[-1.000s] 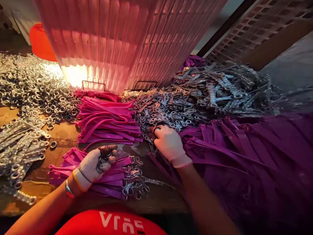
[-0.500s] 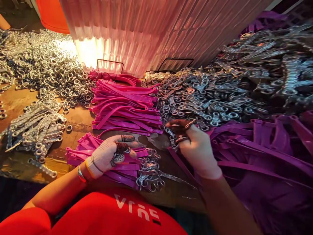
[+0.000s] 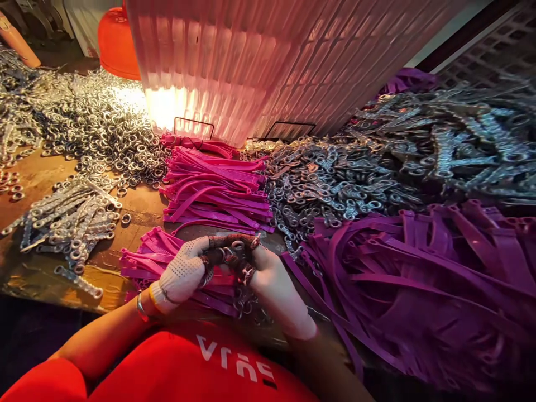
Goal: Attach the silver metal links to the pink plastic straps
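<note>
Both gloved hands meet over the near edge of the tabletop (image 3: 37,184), just in front of the magenta strap bundle (image 3: 218,190). Left hand (image 3: 184,273) and right hand (image 3: 272,285) touch at the fingertips, both grips narrow, pinched together on small metal ring clips (image 3: 234,254). Exactly how many pieces sit between the fingers is hard to tell, since dark fingertip coating hides them.

Under the hands lies a second, flatter stack of pink straps (image 3: 142,254), with a few loose clips at its near end. Right of the magenta strap bundle: a big heap of grey metal buckles (image 3: 335,178), and nearer the person a sprawl of darker purple straps (image 3: 419,268). Left of the bundle: a pile of silver rings (image 3: 100,128) and a small batch of perforated metal strips (image 3: 71,218). Behind it stands a ribbed translucent panel (image 3: 268,61), with an orange tub (image 3: 117,44) at its left end.

Risks, as a judgement: the clips are tiny and the pinch is shallow, so one could slip and vanish into the loose clips below. Glove knit may snag on a clip edge. Forearms hang close to the pink stack, so a nudge could scatter it.
</note>
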`<state>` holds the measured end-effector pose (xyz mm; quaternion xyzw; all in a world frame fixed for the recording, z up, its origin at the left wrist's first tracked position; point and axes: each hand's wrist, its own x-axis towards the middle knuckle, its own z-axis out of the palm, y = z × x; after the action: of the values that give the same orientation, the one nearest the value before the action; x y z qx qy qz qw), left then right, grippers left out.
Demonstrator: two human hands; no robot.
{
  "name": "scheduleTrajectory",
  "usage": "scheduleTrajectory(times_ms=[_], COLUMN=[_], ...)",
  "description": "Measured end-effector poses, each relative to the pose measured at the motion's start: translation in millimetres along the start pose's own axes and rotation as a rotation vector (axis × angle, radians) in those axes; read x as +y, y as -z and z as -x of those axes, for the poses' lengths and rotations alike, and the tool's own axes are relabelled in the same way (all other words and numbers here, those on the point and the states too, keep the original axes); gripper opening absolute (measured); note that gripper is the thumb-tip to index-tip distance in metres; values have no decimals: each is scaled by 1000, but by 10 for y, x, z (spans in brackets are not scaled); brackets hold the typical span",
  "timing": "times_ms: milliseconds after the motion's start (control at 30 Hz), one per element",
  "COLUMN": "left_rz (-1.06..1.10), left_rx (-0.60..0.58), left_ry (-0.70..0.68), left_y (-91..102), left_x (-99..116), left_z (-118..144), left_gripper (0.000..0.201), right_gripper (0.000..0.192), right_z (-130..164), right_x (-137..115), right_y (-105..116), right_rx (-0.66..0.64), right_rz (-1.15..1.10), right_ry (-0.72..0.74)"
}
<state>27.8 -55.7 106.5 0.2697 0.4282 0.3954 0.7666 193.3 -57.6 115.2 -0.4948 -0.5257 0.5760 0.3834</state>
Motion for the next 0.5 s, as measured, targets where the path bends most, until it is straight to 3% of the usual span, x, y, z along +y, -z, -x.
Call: scheduleTrajectory(times_ms=[167,367,500], left_rz=[45,-134,63], left_rx=[-66,46,-71], left_ry=[47,-65,-50], left_y=[159,217,293], left_x=[-72,-35,41], left_z=[45,151,163], left_gripper=[41,28,40], right_gripper=[28,36,36], right_z=[78,98,126], right_x=[4,30,-26], right_y=[33,-36,-65], right_rx=[138,107,58], right_rz=[69,-92,-142], right_ry=[44,-64,-128])
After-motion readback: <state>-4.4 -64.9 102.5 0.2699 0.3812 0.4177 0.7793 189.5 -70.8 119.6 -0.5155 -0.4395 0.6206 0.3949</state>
